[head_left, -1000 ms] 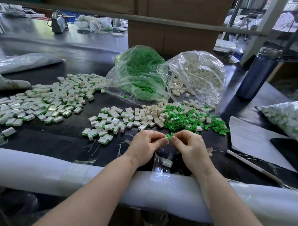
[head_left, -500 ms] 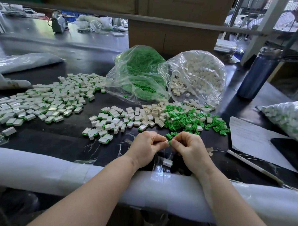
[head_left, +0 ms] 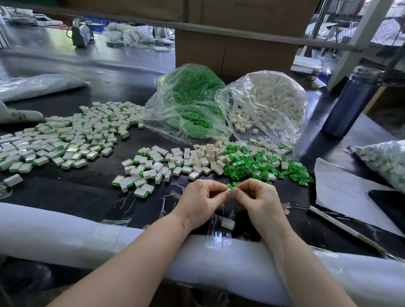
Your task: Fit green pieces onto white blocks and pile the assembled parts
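My left hand and my right hand meet fingertip to fingertip near the table's front edge, pinching one small white block between them; any green piece in it is hidden by the fingers. Just beyond them lies a heap of loose green pieces beside loose white blocks. Assembled white-and-green parts form a small pile ahead left and a large pile at far left. One assembled part lies below my hands.
Two open plastic bags stand behind: green pieces and white blocks. A blue bottle is at right, with a paper sheet, a white rod and another filled bag. A white foam roll pads the front edge.
The green piece seen between my fingertips earlier is now hidden; only the white block shows. Both hands stay in nearly the same place.
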Motion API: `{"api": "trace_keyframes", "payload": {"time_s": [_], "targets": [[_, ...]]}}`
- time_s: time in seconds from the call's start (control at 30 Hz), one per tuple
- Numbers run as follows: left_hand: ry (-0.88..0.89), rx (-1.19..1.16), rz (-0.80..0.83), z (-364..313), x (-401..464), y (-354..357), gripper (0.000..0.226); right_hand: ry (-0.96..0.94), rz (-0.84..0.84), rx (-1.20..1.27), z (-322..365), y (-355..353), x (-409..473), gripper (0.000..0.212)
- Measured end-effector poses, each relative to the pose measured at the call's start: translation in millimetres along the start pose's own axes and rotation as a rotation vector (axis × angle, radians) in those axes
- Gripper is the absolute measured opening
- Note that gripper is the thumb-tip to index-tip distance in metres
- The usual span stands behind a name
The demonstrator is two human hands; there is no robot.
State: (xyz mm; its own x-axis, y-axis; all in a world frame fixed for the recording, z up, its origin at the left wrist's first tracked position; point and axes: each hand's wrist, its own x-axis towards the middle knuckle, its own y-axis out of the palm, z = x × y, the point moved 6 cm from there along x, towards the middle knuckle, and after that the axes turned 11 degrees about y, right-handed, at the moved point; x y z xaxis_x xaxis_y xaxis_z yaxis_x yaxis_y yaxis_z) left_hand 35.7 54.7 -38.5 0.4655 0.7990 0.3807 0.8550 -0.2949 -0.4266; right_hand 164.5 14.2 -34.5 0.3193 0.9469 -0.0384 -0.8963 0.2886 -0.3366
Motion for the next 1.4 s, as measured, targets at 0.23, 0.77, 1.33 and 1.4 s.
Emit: {"api": "trace_keyframes", "payload": {"time_s": [0.23, 0.77, 1.33, 1.4], "targets": [[-0.051, -0.028, 0.010, -1, -1, 1, 0.007, -0.038, 0.041, 0.083, 2, 0, -2, 0.015], [-0.015, -0.145, 0.061, -4, 0, 2, 0.016, 0.044, 0.256, 0.218, 5, 14, -5, 0.018], [0.026, -0.043, 0.161, -7, -1, 11, 0.020, 0.041, 0.256, 0.300, 2, 11, -3, 0.017], [0.029, -0.050, 0.167, -8, -2, 11, 0.018, 0.044, 0.252, 0.297, 1, 11, -2, 0.017]]}}
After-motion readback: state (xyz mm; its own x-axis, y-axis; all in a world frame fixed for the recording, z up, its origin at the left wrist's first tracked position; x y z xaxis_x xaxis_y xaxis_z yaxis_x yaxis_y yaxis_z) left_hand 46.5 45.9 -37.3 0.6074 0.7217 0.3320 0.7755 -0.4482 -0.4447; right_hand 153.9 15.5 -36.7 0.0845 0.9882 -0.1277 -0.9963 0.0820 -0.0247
